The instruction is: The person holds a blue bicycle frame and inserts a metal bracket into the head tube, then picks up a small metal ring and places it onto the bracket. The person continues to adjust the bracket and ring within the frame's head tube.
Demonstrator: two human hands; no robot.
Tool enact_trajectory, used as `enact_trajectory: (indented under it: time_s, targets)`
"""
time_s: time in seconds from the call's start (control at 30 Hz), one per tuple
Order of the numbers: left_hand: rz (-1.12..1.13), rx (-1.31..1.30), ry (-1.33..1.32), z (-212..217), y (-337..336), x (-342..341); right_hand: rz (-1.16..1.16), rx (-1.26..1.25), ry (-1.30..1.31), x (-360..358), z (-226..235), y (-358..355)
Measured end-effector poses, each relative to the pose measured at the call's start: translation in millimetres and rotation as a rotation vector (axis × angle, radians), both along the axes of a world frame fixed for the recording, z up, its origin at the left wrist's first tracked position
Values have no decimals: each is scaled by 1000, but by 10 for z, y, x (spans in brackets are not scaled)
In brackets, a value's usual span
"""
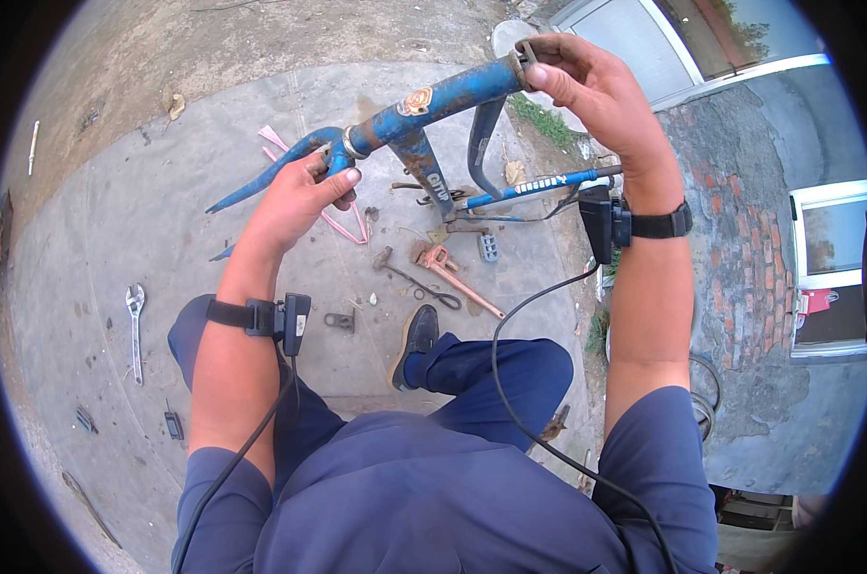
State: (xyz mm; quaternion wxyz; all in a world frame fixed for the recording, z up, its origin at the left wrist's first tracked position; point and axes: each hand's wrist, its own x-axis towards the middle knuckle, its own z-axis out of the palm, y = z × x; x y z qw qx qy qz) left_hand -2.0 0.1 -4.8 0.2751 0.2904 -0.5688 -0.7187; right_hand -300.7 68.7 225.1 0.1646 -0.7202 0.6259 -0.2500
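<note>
— Left hand (295, 196) clamped round the fork end of the blue bicycle frame (433, 100), held up over the concrete.
— Right hand (587, 81) closed on the far tube end. Best kept level, grip firm near the joint, clear of the pipe wrench (453, 275) below.

bike frame (453, 94): chipped blue painted metal | ground (118, 220): rough matt concrete

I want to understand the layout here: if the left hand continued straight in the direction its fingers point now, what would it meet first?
The left hand already grips the blue bicycle frame near its fork end, with fingers pointing up and right. Going on that way, it would press into the frame's tube first. Depth is hard to judge in this view.
</note>
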Motion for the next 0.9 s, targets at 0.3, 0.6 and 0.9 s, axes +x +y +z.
enact_trajectory:
  time_s: [0.3, 0.6, 0.9]
  targets:
    - [8, -14, -11, 15, 6, 2, 119, -142, -137, 63, -36, 49]
    - [12, -10, -25, 15, 10, 0, -164, 127, 87, 8, 82, -1]
    - [17, -14, -15, 4, 11, -4, 37, -35, -26, -40, -29, 0]
